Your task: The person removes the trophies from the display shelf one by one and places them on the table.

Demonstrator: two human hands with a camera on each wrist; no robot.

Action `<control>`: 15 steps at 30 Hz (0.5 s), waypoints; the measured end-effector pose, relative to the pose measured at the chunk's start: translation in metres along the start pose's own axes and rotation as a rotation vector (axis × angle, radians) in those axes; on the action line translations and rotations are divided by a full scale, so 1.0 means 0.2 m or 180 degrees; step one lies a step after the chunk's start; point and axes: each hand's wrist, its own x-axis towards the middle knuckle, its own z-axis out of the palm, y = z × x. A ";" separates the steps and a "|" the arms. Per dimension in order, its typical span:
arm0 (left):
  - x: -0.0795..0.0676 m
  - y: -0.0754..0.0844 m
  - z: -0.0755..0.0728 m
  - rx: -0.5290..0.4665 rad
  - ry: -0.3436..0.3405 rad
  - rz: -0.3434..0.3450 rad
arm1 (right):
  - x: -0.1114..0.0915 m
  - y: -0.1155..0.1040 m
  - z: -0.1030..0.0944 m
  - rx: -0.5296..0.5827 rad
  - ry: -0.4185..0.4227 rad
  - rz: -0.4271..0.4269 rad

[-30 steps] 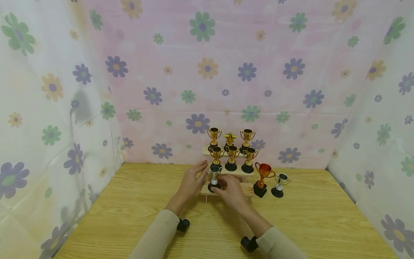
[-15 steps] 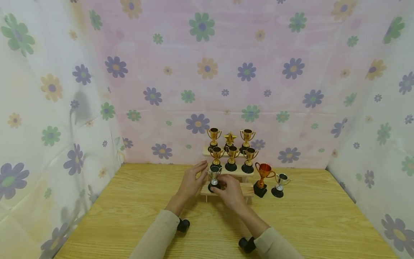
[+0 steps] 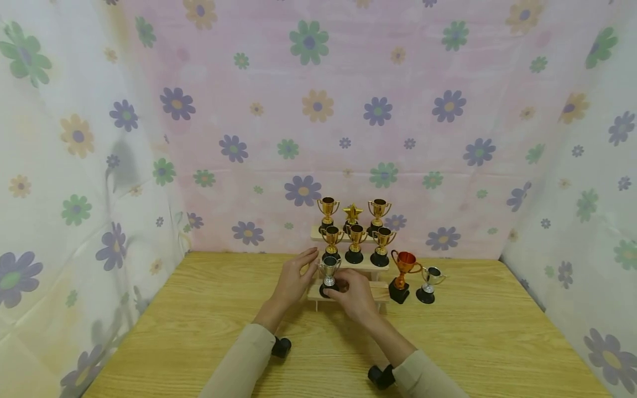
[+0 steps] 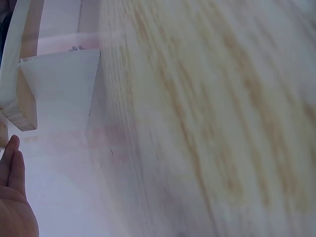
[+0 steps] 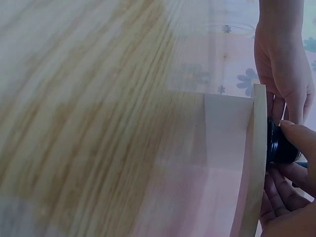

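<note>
My right hand (image 3: 357, 297) pinches the black base of a small silver trophy cup (image 3: 329, 267) between thumb and fingers. The cup stands upright at the left end of the lowest step of a three-step wooden display stand (image 3: 372, 291). In the right wrist view the black base (image 5: 279, 142) sits against the step's board, with the thumb on one side and the fingers on the other. My left hand (image 3: 292, 278) is beside the stand's left end, its fingers extended. The left wrist view shows those straight fingertips (image 4: 15, 145) close to the board's end.
Gold trophy cups (image 3: 356, 236) fill the middle step. The top step bears two gold cups and a gold star trophy (image 3: 353, 213). On the table right of the stand are an orange-red cup (image 3: 405, 262) and another silver cup (image 3: 432, 276). A flowered cloth (image 3: 269, 138) hangs behind.
</note>
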 end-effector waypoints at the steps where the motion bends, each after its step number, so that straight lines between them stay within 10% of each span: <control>1: 0.00 0.00 0.00 0.0004 -0.0007 -0.0010 | 0.00 0.00 0.00 -0.0021 0.0006 -0.0009; 15: 0.00 -0.01 0.00 0.0077 -0.0041 -0.0017 | -0.04 -0.02 -0.11 -0.0122 0.0010 -0.0011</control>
